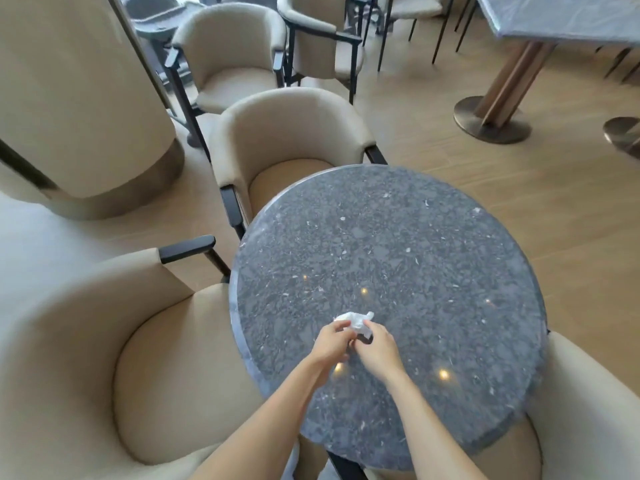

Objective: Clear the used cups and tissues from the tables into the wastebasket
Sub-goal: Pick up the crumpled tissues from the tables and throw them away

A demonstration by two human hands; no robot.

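- The person's bare left hand (331, 342) and right hand (375, 348) meet over the near part of the round dark-grey speckled stone table (433, 244), forearms reaching in from the bottom of the view.
- Both hands have their fingers curled onto the crumpled white tissue (355, 321), pinching it from either side; it sits at their fingertips, at or just above the tabletop, and contact with the stone cannot be told. Two hands on one soft wad looks like gathering it into a tighter ball so it can be carried in one go.
- Apart from the tissue and some small light reflections, nothing else shows on this table; no cup is in view here.
- Beige upholstered armchairs with black armrests (287, 140) ring the table, tucked close to its edge, so the person leans in between them.
- Farther off, across the pale wooden floor (467, 188), stands a second grey-topped table on a slanted wooden leg with a round metal base (491, 119).
- No wastebasket is visible, so the tissue will likely need carrying out of this view.
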